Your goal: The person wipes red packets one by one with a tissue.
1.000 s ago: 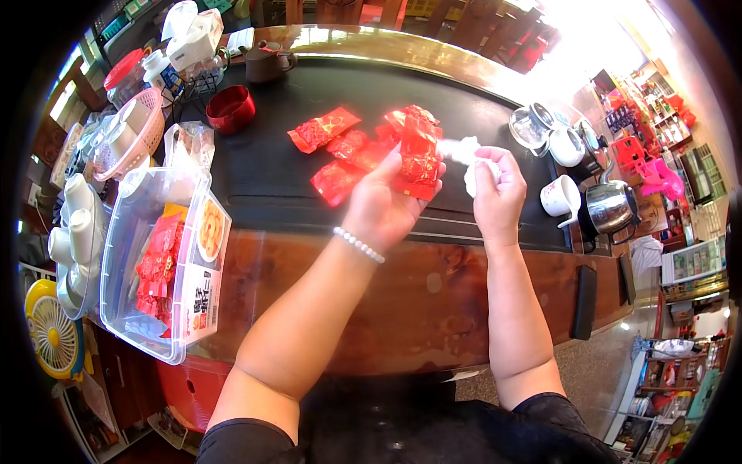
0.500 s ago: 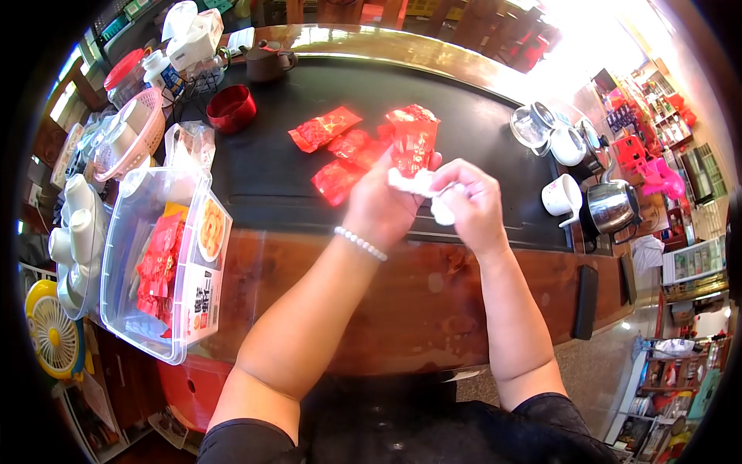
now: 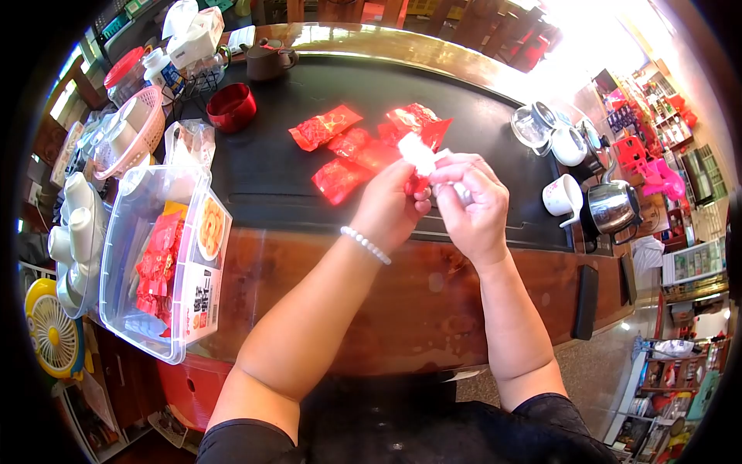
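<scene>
My left hand (image 3: 389,201), with a white bead bracelet on its wrist, is closed around a red packet (image 3: 418,184) that shows only as a sliver between the hands. A bright white crumpled tissue (image 3: 417,153) sticks up above the left thumb. My right hand (image 3: 473,203) pinches at this tissue, and more white shows under its curled fingers. Just beyond the hands, shiny red packets lie on the black tray: one at the left (image 3: 325,128), one nearer me (image 3: 338,180), one in the middle (image 3: 355,145) and one at the right (image 3: 417,117).
To the left stands a clear plastic box (image 3: 182,340) with red packets inside, beside a pink basket (image 3: 151,139) and white cups (image 3: 80,226). A red bowl (image 3: 231,108) and dark teapot (image 3: 268,60) sit at the back. A metal kettle (image 3: 608,207) and white cup (image 3: 562,195) stand right.
The white tissue has risen from below the held packet to above the left thumb. The held red packet is now mostly hidden by my hands. Both hands stay close together.
</scene>
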The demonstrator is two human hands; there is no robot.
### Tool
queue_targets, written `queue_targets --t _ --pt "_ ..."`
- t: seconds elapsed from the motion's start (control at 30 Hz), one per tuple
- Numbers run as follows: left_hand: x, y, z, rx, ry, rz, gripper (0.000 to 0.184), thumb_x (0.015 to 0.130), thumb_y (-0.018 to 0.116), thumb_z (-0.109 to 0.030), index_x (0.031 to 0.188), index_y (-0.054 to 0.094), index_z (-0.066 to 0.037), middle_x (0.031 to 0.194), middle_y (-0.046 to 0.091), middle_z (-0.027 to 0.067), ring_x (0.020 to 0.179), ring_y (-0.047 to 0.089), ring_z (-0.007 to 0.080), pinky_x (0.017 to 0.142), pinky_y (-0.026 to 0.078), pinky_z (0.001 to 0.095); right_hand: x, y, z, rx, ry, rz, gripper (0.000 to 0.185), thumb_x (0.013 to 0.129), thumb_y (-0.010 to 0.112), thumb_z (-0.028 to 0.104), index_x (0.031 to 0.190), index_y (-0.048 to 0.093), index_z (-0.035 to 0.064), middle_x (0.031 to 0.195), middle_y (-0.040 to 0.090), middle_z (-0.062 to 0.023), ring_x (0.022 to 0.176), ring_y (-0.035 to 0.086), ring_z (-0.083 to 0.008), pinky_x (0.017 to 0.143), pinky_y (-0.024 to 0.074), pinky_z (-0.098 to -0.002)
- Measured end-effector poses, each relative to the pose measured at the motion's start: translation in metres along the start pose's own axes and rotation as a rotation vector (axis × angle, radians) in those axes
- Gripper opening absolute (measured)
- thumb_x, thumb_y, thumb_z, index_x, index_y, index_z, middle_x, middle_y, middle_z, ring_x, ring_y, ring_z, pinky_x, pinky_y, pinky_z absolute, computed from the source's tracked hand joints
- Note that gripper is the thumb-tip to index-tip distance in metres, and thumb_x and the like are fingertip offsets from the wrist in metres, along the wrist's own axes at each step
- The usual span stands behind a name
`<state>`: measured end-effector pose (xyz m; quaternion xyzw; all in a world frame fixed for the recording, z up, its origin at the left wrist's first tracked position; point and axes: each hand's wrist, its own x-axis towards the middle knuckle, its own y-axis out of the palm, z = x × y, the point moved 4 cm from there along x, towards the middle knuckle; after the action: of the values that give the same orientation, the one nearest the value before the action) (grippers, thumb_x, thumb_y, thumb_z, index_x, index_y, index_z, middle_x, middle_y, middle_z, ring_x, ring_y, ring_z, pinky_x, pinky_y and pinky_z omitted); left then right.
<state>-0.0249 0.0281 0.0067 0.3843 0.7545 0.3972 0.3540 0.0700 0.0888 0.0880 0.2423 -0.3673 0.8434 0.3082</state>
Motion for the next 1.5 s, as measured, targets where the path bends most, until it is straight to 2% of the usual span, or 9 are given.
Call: queue_targets --t 0.13,0.27,0.6,0.73,0.93,1.07,1.2,1.37,1.5 --pt "0.003 -0.004 0.000 -0.067 0.002 0.124 0.011 0.102 0.053 -0.017 0.102 0.061 -0.009 0.091 0.060 -0.0022 0.074 0.052 0.0056 0.060 0.041 0.0226 -0.005 0.008 -0.001 0.112 0.039 0.052 0.018 0.080 0.057 -0.013 0.087 0.069 -0.0016 0.099 0.069 -0.0138 0.095 0.072 -0.0252 0.084 0.0569 -0.0346" --pt "-0.003 -0.004 0.002 -0.044 -0.128 0.068 0.009 0.101 0.053 -0.015 0.101 0.060 -0.010 0.087 0.058 -0.0035 0.072 0.050 0.0047 0.056 0.039 0.0214 0.004 -0.006 0.000 -0.162 -0.128 -0.079 0.016 0.080 0.059 -0.011 0.089 0.068 -0.0013 0.098 0.071 -0.0149 0.092 0.071 -0.0258 0.082 0.0560 -0.0338" --pt "-0.001 -0.004 0.007 -0.124 -0.166 0.030 0.016 0.104 0.049 -0.022 0.102 0.058 -0.009 0.085 0.060 0.0004 0.064 0.049 0.0064 0.057 0.043 0.0229 0.003 -0.008 -0.005 -0.203 -0.178 -0.122 0.015 0.079 0.060 -0.012 0.087 0.068 -0.0010 0.094 0.071 -0.0136 0.088 0.070 -0.0234 0.081 0.0556 -0.0328" --pt "0.004 -0.012 0.005 -0.148 -0.048 0.077 0.018 0.105 0.052 -0.025 0.102 0.060 -0.008 0.089 0.063 -0.0004 0.074 0.056 0.0073 0.066 0.048 0.0235 -0.003 0.007 0.002 0.034 -0.078 0.066 0.015 0.076 0.061 -0.012 0.085 0.067 -0.0010 0.089 0.069 -0.0130 0.084 0.069 -0.0217 0.078 0.0548 -0.0317" --pt "-0.005 0.002 -0.004 0.079 0.071 -0.018 0.014 0.105 0.054 -0.022 0.116 0.059 -0.015 0.104 0.066 -0.0015 0.095 0.063 0.0128 0.088 0.053 0.0394 -0.001 -0.007 -0.009 0.034 -0.004 -0.155 0.011 0.084 0.060 -0.007 0.089 0.066 -0.0006 0.094 0.067 -0.0109 0.084 0.065 -0.0193 0.076 0.0511 -0.0289" --pt "-0.002 0.009 -0.002 -0.156 0.039 0.290 0.029 0.105 0.054 -0.024 0.130 0.057 -0.009 0.126 0.063 0.0048 0.119 0.056 0.0170 0.107 0.043 0.0425 -0.003 -0.002 -0.024 -0.093 -0.029 -0.154 0.009 0.088 0.062 -0.005 0.095 0.068 -0.0017 0.100 0.067 -0.0077 0.077 0.064 -0.0150 0.070 0.0518 -0.0268" --pt "0.002 0.004 0.003 -0.254 -0.073 0.267 0.034 0.104 0.055 -0.023 0.134 0.054 -0.006 0.131 0.060 0.0073 0.124 0.055 0.0199 0.110 0.041 0.0429 -0.012 0.002 -0.047 0.405 0.484 -0.214 0.009 0.094 0.061 0.000 0.099 0.069 -0.0005 0.086 0.063 0.0021 0.070 0.056 -0.0040 0.061 0.0477 -0.0216" --pt "-0.005 0.013 0.001 0.011 0.030 0.150 0.036 0.104 0.052 -0.016 0.140 0.051 -0.011 0.127 0.062 0.0064 0.114 0.060 0.0169 0.096 0.050 0.0381 -0.011 0.002 -0.053 0.280 0.471 -0.176 0.010 0.094 0.062 0.001 0.103 0.065 -0.0005 0.082 0.062 0.0014 0.066 0.054 -0.0039 0.057 0.0471 -0.0220" --pt "-0.006 0.008 -0.003 -0.050 0.026 0.130 0.040 0.100 0.061 -0.013 0.139 0.051 -0.008 0.125 0.063 0.0053 0.115 0.060 0.0167 0.102 0.048 0.0349 -0.012 -0.002 -0.037 0.334 0.436 -0.227 0.016 0.094 0.061 0.001 0.109 0.062 -0.0011 0.090 0.064 -0.0021 0.075 0.059 -0.0052 0.064 0.0500 -0.0214"
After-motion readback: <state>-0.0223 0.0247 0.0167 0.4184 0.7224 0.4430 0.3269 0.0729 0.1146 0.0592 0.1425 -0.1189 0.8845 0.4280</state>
